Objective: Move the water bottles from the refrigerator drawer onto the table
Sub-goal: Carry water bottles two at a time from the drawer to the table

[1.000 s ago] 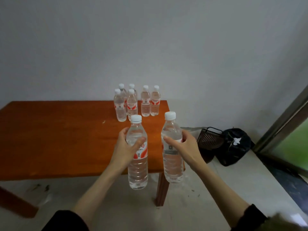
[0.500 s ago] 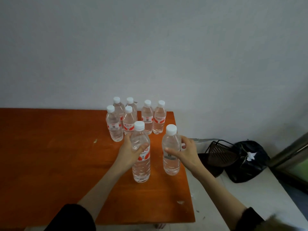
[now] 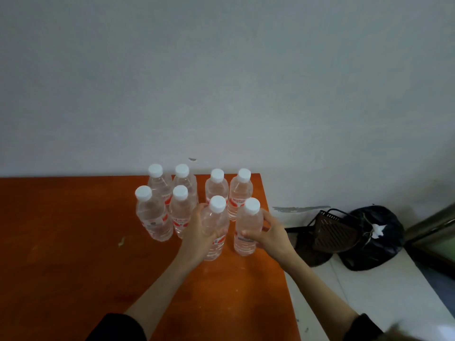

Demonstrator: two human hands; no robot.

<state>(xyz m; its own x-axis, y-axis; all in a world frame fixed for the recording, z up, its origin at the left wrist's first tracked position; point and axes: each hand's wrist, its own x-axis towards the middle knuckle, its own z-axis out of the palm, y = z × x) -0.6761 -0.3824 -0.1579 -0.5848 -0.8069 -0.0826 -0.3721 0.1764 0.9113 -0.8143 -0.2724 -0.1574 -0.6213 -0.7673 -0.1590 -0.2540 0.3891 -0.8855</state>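
Both bare forearms reach up from the bottom edge, dark sleeves pushed back near the elbows. The left forearm climbs toward one o'clock, the right toward eleven o'clock, so the wrists converge. The left hand (image 3: 200,232) has its fingers curled in a grip, thumb on the near side. The right hand (image 3: 270,233) grips likewise, fingers spread and bent.

Eight clear, white-capped water bottles (image 3: 214,227) stand upright, clustered near the far right corner of the orange table (image 3: 73,242).
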